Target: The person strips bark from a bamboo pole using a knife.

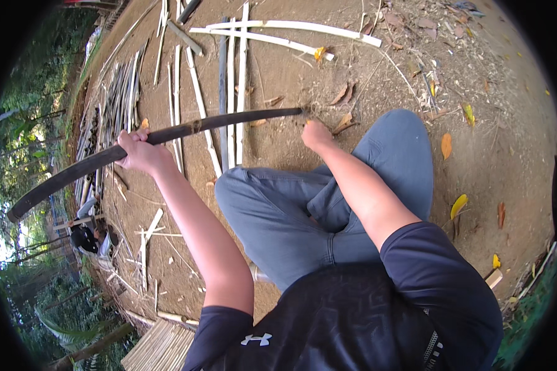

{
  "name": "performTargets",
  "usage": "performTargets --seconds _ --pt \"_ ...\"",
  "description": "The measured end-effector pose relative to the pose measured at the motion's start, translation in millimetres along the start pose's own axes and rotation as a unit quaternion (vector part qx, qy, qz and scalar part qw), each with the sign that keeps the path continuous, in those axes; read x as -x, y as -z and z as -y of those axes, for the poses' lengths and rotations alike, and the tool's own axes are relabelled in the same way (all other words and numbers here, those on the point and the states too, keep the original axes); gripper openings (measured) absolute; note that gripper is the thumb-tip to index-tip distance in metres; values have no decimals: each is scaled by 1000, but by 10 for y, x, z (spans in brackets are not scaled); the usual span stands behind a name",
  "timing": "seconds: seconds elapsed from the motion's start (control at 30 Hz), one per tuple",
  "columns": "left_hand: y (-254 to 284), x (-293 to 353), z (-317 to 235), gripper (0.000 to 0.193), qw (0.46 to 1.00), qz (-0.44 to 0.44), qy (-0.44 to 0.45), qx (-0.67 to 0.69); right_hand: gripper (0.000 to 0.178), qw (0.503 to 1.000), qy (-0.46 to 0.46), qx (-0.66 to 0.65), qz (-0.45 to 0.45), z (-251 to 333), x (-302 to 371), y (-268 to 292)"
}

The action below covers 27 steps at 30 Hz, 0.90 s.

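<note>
A long dark pole (235,119), with a brownish ring like a node partway along, stretches across in front of me. My left hand (141,152) is wrapped around it left of the middle. Its far left end reaches past that hand, tilted toward me. Close to the pole's right end, my right hand (316,135) is closed in a fist. A small thing sticks out of this fist toward the pole's tip, too small to make out. I sit on the bare ground with my grey-trousered legs (278,210) crossed below the pole.
Peeled pale sticks (244,80) and another dark pole (223,93) lie beyond my knees. A row of thin sticks (122,93) is spread at the left. Slats (161,346) lie bottom left. Fallen leaves (446,146) dot the soil at right.
</note>
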<state>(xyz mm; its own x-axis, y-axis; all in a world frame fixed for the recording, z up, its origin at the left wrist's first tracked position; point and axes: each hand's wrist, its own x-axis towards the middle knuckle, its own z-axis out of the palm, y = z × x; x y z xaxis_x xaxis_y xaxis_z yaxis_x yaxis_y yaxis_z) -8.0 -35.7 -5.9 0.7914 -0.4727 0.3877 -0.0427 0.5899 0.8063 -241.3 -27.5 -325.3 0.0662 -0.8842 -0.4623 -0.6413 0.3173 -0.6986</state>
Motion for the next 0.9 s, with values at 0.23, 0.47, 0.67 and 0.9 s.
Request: performTargets --seconds 0.23,0.47,0.67,0.9 --pt "-97 32 -7 19 999 -17 -19 -21 31 999 -44 -3 0 51 -26 -58" --pt "-62 -38 -7 21 1000 3 -9 -5 33 996 -79 -12 33 19 -139 26" --pt "118 -17 -13 24 999 -32 -20 -7 32 994 -97 3 39 27 21 -15" --pt "134 -102 63 23 998 -56 -32 -13 30 995 -78 30 54 3 -29 81"
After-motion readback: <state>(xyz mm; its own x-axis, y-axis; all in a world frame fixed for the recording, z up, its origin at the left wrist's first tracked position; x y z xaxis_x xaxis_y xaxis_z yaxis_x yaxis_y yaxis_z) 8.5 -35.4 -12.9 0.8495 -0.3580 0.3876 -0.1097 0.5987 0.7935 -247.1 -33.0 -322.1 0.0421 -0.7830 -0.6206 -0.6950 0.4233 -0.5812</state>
